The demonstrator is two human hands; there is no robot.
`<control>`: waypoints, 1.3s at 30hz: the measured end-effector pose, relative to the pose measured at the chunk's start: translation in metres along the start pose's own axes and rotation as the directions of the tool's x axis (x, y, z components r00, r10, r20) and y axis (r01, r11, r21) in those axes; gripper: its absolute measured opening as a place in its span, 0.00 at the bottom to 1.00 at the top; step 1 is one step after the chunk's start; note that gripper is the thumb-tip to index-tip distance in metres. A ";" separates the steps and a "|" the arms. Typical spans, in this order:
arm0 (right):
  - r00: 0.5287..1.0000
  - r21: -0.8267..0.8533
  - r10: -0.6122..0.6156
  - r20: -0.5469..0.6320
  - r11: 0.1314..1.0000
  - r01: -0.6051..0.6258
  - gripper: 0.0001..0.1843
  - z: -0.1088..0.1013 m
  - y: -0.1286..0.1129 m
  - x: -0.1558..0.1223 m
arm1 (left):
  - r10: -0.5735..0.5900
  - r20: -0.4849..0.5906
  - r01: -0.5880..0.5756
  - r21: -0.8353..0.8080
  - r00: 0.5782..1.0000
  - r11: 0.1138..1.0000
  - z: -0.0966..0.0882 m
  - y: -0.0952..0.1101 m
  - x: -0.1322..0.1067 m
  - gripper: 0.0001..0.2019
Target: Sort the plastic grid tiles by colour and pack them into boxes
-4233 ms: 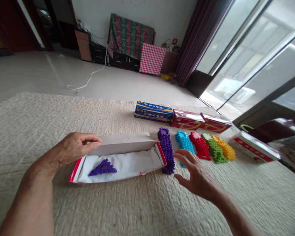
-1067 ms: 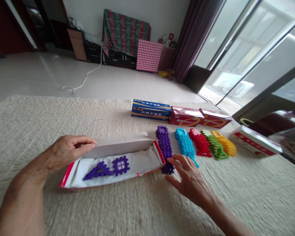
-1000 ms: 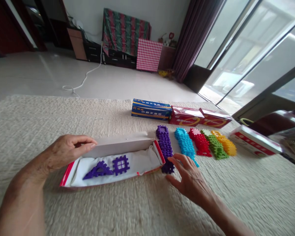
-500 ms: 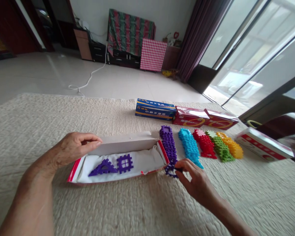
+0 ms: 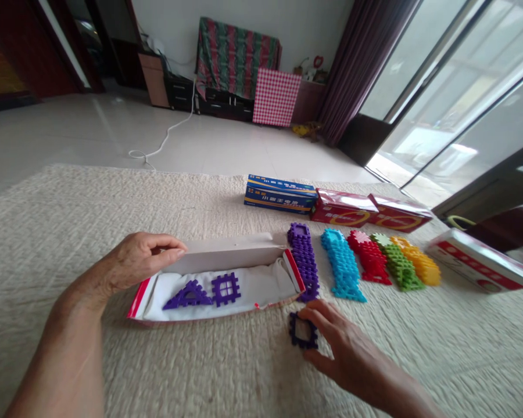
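My right hand [image 5: 337, 342] grips a dark purple square frame block [image 5: 292, 332] between thumb and fingers, just in front of the purple row. My left hand [image 5: 150, 258] pinches the raised flap of a white and red open box [image 5: 233, 256]. Inside the box, a white cloth [image 5: 261, 284] bears a purple triangular block [image 5: 190, 295] and a purple square block with a cross in its window [image 5: 226, 289]. To the box's right runs a row of overlapping purple interlocking blocks [image 5: 304, 255].
Further right lie rows of blue blocks [image 5: 342, 264], red blocks [image 5: 368, 258], green blocks [image 5: 398, 264] and yellow blocks [image 5: 418, 261]. Behind them stand a blue box [image 5: 281, 194] and two red boxes [image 5: 344, 207]. A white and red box [image 5: 482, 261] lies at far right.
My right hand has drawn the square frame block away from the front end of the purple row, toward me. My left hand stays at the box flap. The view has shifted slightly.
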State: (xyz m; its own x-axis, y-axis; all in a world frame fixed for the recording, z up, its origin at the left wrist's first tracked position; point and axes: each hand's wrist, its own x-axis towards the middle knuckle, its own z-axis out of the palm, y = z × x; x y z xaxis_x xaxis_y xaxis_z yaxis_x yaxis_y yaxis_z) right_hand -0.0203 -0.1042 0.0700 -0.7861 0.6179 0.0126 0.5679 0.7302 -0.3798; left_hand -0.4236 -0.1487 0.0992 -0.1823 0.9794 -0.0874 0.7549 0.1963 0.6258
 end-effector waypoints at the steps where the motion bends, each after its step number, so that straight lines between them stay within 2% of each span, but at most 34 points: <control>1: 1.000 0.004 0.004 0.009 1.000 -0.004 0.23 -0.001 0.001 -0.001 | 0.001 0.002 -0.001 -0.002 1.000 1.000 0.000 0.000 0.000 0.18; 4: 1.000 0.010 0.003 0.003 1.000 -0.003 0.23 -0.015 0.008 -0.002 | 0.004 0.006 -0.004 -0.016 1.000 1.000 0.000 -0.001 0.000 0.17; 7: 0.991 -0.016 -0.049 -0.127 0.999 0.047 0.24 -0.042 0.005 0.010 | 0.023 -0.003 -0.023 -0.017 1.000 1.000 0.000 -0.001 -0.001 0.17; 9: 0.970 -0.041 -0.105 -0.221 0.994 0.098 0.23 -0.060 -0.007 0.028 | 0.028 -0.008 -0.028 -0.009 1.000 1.000 0.000 -0.001 -0.001 0.17; 12: 0.963 -0.041 -0.217 -0.162 0.976 0.213 0.19 -0.073 -0.033 0.066 | 0.036 -0.016 -0.036 -0.008 0.999 0.999 -0.001 -0.001 -0.001 0.17; 15: 0.948 -0.062 -0.311 -0.064 0.950 0.307 0.18 -0.068 -0.052 0.102 | 0.055 -0.027 -0.055 -0.011 0.998 0.998 -0.001 0.000 -0.002 0.15; 17: 0.941 -0.099 -0.339 0.015 0.936 0.339 0.16 -0.060 -0.056 0.118 | 0.058 -0.034 -0.059 -0.016 0.998 0.998 -0.001 0.000 -0.002 0.15; 23: 0.930 -0.242 -0.323 0.175 0.902 0.359 0.10 -0.039 -0.046 0.130 | 0.057 -0.047 -0.059 -0.034 0.997 0.998 -0.002 0.007 -0.004 0.14; 29: 0.908 -0.312 -0.392 0.145 0.853 0.418 0.07 -0.033 -0.039 0.129 | 0.054 -0.040 -0.056 -0.039 0.998 0.998 -0.003 0.010 -0.005 0.14; 39: 0.914 -0.262 -0.380 0.141 0.876 0.405 0.09 -0.037 -0.043 0.129 | 0.062 -0.037 -0.063 -0.034 0.997 0.997 -0.002 0.006 -0.004 0.13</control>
State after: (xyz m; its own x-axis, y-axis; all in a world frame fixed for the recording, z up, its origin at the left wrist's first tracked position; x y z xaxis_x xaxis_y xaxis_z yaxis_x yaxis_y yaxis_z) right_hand -0.1372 -0.0450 0.1220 -0.9690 0.2458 0.0252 0.2430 0.9663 -0.0848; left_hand -0.4198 -0.1519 0.1049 -0.1583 0.9872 -0.0196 0.7431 0.1322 0.6560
